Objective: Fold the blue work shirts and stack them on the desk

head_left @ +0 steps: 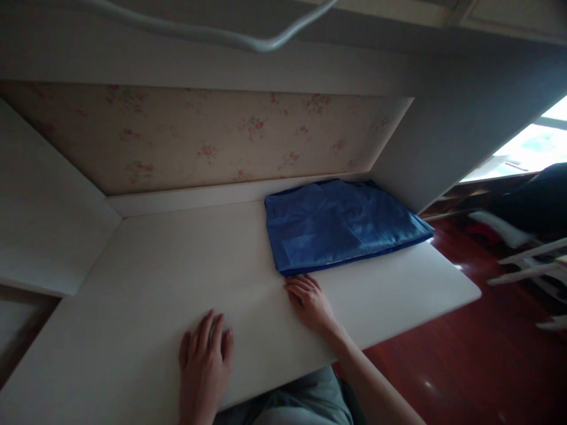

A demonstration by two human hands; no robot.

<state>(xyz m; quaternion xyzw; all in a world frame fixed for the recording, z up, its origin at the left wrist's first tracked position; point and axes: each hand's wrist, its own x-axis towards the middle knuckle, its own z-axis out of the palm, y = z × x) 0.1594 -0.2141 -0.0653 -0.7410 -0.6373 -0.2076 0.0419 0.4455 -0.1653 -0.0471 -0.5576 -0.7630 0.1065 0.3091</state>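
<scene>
A folded piece of dark blue, slightly shiny cloth (336,224) lies flat towards the back right of the white desk (177,265). My right hand (310,302) rests palm down on the desktop, its fingertips at the cloth's near left corner; whether they touch it I cannot tell. Nothing shows in that hand, and its fingers are stretched out. Further left and nearer the front edge, my left hand (206,351) lies flat on the desk with fingers apart, holding nothing.
Behind the desk is a flowered wall panel (252,130). A white side panel (48,200) bounds the left, and a grey one (443,130) the right. A white cable or tube (261,44) crosses overhead. Red-brown floor (443,342) and a white chair-like frame (527,268) lie right.
</scene>
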